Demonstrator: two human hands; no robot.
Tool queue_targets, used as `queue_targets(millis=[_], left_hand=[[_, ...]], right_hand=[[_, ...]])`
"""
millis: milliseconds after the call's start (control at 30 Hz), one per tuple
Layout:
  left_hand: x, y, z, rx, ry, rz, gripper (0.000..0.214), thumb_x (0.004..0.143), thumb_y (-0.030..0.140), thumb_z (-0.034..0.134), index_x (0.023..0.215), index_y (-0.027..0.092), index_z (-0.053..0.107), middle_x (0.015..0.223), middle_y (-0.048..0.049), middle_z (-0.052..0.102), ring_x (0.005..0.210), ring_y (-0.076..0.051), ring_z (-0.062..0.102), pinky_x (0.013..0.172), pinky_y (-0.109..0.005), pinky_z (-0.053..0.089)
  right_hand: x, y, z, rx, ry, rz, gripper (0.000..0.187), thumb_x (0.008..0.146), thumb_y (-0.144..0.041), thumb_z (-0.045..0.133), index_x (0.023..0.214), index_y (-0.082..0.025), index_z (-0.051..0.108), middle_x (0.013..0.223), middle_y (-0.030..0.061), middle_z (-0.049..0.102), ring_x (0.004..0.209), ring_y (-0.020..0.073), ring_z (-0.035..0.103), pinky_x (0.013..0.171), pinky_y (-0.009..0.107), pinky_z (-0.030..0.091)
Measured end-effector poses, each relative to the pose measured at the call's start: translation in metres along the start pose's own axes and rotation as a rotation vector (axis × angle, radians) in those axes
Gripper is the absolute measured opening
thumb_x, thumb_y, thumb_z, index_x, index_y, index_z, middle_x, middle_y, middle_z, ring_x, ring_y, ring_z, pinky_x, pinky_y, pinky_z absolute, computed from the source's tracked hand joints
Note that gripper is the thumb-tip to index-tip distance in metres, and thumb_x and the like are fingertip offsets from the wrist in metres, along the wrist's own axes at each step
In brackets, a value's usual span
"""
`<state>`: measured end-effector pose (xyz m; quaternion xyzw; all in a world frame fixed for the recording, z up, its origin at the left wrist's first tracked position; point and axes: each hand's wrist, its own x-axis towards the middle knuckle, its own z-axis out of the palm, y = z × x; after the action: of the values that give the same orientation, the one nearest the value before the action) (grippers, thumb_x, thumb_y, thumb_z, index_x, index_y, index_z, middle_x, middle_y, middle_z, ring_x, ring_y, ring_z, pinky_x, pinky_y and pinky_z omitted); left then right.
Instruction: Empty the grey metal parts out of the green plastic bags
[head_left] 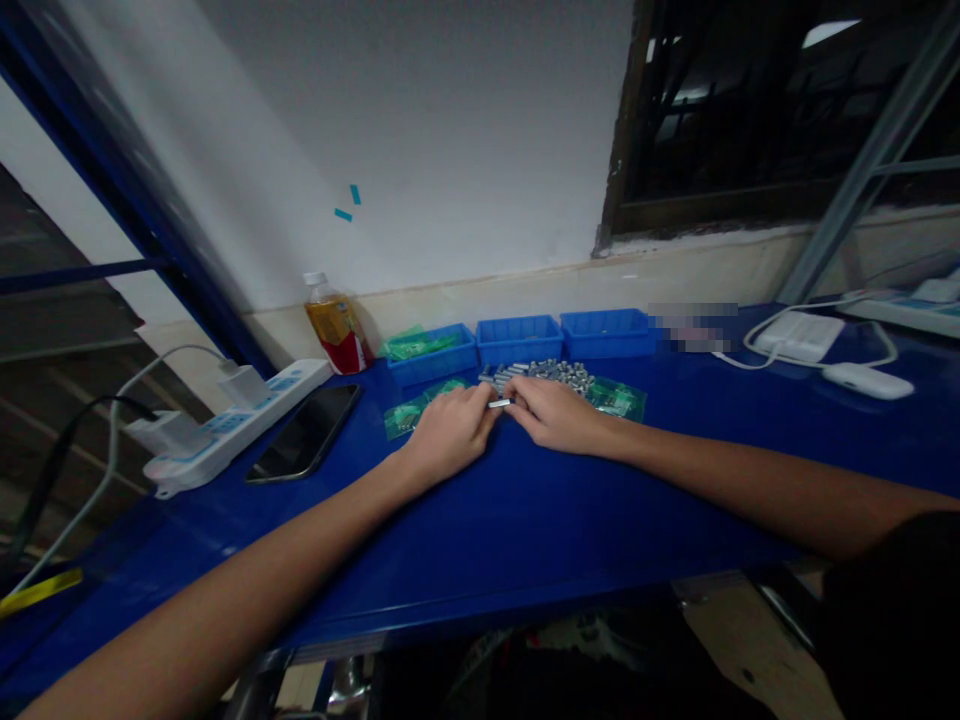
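Observation:
Between the fingertips of both hands lies a short silvery metal pin (499, 404), held level just above the table. My left hand (450, 428) pinches its left end, and my right hand (559, 414) grips the other end, where a dark bit shows at the fingers. Whether that dark bit is a separate part I cannot tell. Right behind the hands a heap of small metal cylinders (570, 374) is spread on the blue table (540, 530). Green plastic bags with small parts flank it, one bag (405, 418) beside my left hand and another bag (619, 398) beyond my right wrist.
Three blue bins stand along the wall: a left bin (431, 362) with green bags, a middle bin (519, 340) and a right bin (604, 334). At left are a drink bottle (335, 325), a phone (306, 435) and a power strip (247, 425). White chargers (799, 335) with cables lie at right.

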<state>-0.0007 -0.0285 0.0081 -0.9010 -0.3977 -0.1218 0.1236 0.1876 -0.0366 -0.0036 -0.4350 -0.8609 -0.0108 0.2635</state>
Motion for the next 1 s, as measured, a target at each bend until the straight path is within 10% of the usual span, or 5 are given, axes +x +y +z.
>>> queue_targets(millis=[1000], left_hand=[[-0.0006, -0.0015, 0.0009, -0.064, 0.009, 0.006, 0.027, 0.096, 0.035, 0.030, 0.096, 0.017, 0.050, 0.089, -0.0081, 0.060, 0.085, -0.021, 0.057, 0.077, -0.034, 0.045]], right_hand=[[0.0006, 0.0013, 0.0014, 0.005, -0.043, -0.033, 0.015, 0.088, -0.027, 0.049, 0.099, -0.017, 0.049, 0.080, 0.0041, 0.058, 0.077, 0.0177, 0.053, 0.070, 0.028, 0.038]])
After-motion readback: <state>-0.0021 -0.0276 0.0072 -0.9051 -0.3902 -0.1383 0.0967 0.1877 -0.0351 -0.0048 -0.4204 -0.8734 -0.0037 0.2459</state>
